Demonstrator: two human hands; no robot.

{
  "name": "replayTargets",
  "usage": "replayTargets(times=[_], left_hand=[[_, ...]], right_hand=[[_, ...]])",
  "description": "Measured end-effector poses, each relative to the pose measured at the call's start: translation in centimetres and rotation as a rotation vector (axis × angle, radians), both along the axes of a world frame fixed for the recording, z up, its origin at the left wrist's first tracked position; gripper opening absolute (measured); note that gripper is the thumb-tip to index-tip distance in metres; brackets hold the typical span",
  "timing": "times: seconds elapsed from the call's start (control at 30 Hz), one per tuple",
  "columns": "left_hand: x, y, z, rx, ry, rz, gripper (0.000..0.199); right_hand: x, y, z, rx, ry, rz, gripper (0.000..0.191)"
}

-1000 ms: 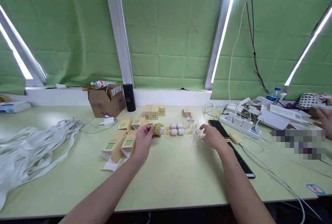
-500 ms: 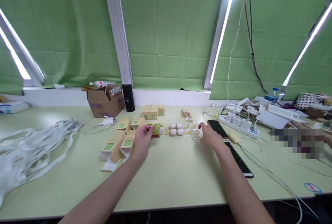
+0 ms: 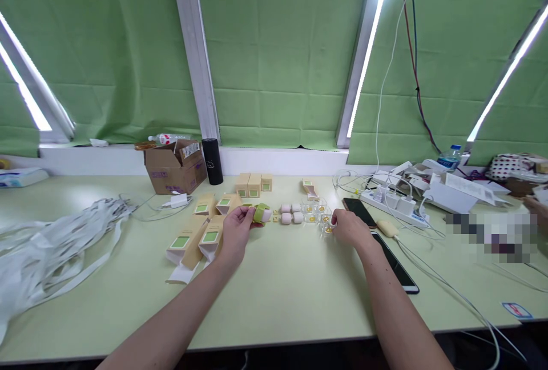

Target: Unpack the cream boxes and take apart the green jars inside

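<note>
Left hand (image 3: 237, 231) holds a green-banded piece (image 3: 260, 213) in its fingers (image 3: 247, 214). Right hand (image 3: 350, 228) is at clear containers (image 3: 326, 226); finger grip cannot be determined.

The pale bench (image 3: 295, 290) bore four pale pink blocks (image 3: 286, 218) between the left hand (image 3: 235, 230) and the right hand (image 3: 349, 226), with clear containers with gold centres (image 3: 311, 218) nearer the right. Four kraft cartons (image 3: 189, 238) lay beside the left hand, a heap of white straps (image 3: 68, 238) farther left. Beyond that hand stood a cardboard box (image 3: 173, 173) and a black cylinder (image 3: 213, 162); right of the right hand lay a power strip (image 3: 394, 206).
</note>
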State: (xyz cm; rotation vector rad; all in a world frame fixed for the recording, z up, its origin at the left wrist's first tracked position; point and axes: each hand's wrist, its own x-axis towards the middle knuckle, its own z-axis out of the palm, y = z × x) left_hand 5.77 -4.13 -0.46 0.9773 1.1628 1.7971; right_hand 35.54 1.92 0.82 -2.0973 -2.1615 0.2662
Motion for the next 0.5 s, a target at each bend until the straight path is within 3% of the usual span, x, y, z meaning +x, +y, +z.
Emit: replayTargets(times=[0.5], left_hand=[[0.03,-0.06,0.07,0.001,-0.051,-0.030,0.055]], right_hand=[[0.28,-0.07,-0.04,0.020,0.015,-0.019,0.031]])
